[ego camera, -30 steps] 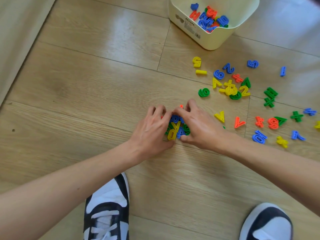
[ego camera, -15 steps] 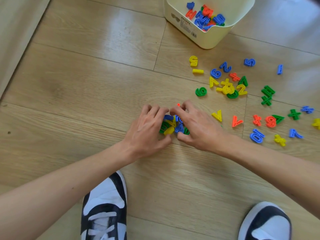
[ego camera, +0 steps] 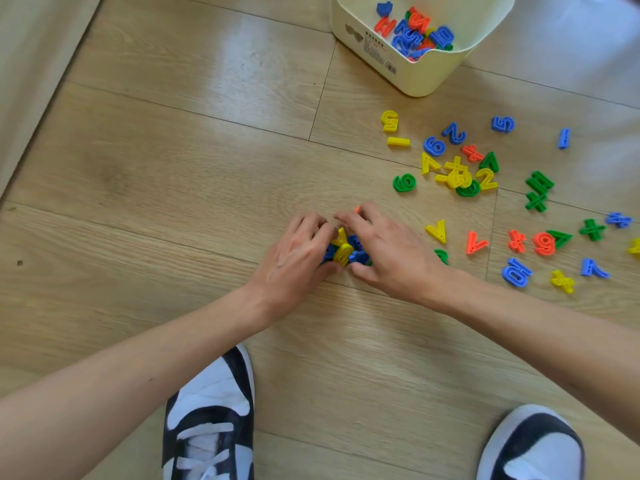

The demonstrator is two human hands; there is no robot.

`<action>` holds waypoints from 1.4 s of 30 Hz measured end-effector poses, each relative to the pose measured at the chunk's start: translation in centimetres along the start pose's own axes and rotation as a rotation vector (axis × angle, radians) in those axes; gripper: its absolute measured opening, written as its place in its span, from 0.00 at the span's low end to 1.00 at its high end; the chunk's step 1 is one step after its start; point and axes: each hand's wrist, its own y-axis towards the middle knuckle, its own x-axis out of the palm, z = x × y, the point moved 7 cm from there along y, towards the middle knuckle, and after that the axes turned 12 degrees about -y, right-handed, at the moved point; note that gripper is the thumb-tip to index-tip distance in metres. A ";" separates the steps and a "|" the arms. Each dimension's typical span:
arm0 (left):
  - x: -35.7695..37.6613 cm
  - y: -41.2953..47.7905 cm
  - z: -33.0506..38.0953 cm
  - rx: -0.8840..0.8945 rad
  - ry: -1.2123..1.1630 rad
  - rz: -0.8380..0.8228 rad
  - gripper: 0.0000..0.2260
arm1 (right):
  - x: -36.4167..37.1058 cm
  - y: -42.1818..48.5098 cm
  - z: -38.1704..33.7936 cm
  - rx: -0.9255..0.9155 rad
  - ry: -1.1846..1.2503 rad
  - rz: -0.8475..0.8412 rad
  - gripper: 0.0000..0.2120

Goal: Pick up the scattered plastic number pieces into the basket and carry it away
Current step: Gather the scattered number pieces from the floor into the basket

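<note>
A cream plastic basket (ego camera: 429,77) stands on the wooden floor at the top right, with several red and blue number pieces (ego camera: 415,29) inside. My left hand (ego camera: 298,254) and my right hand (ego camera: 388,251) cup a small pile of blue, yellow and green number pieces (ego camera: 344,251) between them on the floor, fingers curled around it from both sides. Many more pieces lie scattered to the right, among them a yellow cluster (ego camera: 457,174), a green 6 (ego camera: 403,182), a red 6 (ego camera: 544,243) and a blue piece (ego camera: 516,271).
My two black-and-white shoes (ego camera: 211,420) (ego camera: 535,445) stand at the bottom edge. A pale wall or skirting (ego camera: 31,64) runs along the left side. A green piece (ego camera: 442,256) lies partly hidden behind my right wrist.
Both hands have pressed closer together around the pile, bunching the pieces tighter. The view has shifted slightly; the scattered pieces and basket have not moved.
</note>
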 end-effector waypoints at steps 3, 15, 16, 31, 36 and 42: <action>-0.1 0.0 0.6 0.079 -0.023 -0.007 0.18 | -0.2 0.2 -0.3 -0.026 -0.013 0.012 0.19; -0.2 0.5 -0.8 0.070 -0.195 -0.024 0.13 | -0.5 0.1 0.3 -0.118 0.199 0.076 0.11; -0.2 0.6 -1.0 0.052 -0.240 -0.025 0.14 | -0.6 0.0 0.3 -0.125 0.217 0.083 0.10; -0.2 1.7 -1.0 0.049 -0.311 -0.049 0.06 | -0.2 0.2 0.7 -0.113 0.368 0.145 0.03; -1.1 2.4 -0.4 0.010 -0.360 -0.050 0.02 | -1.2 0.3 2.1 0.007 0.507 0.157 0.03; -5.9 9.0 2.4 0.021 -0.396 -0.018 0.09 | -6.3 2.3 6.3 0.084 0.685 0.194 0.00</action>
